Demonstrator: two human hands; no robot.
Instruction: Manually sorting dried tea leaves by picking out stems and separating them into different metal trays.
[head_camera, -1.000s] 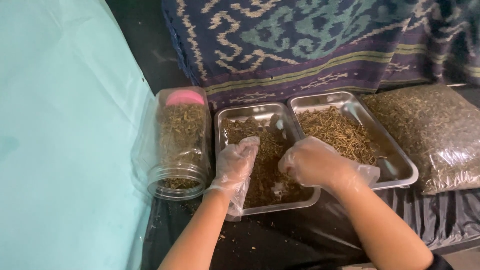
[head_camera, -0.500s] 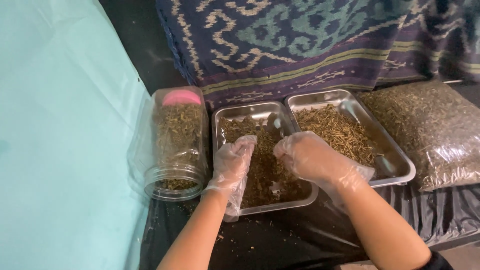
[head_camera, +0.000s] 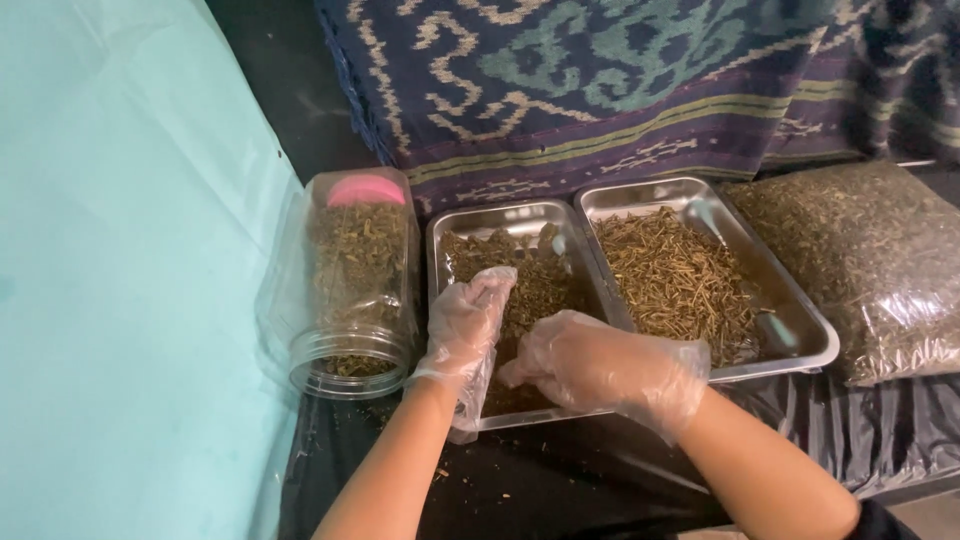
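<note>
Both my gloved hands are down in the left metal tray (head_camera: 450, 235), middle of the frame, working through the darker dried leafy stuff (head_camera: 535, 285). My left hand (head_camera: 465, 325) is half open, fingers spread loosely into the pile. My right hand (head_camera: 600, 365) is curled over the lower part of the tray; whether it's actually pinching a clump I can't tell, the glove hides the fingertips.

What worries me: these loose plastic gloves bunch up at the wrist, and a baggy cuff could drag bits over the tray's near rim. There are already crumbs on the black sheet (head_camera: 560, 480) at the bottom of the frame. The right-hand tray (head_camera: 800, 320) with the paler stems (head_camera: 675, 280) sits touching mine, so a careless sweep to the right would probably mix the two piles.

The clear jar (head_camera: 355, 290) lies on its side just left of the tray, mouth facing me, partly full. An elbow nudge could roll it, I reckon.

Room-wise: tight left and right, patterned cloth (head_camera: 620, 90) close behind at the top, a clear bag of herb (head_camera: 870, 260) on the far right. The only open space is toward me.
</note>
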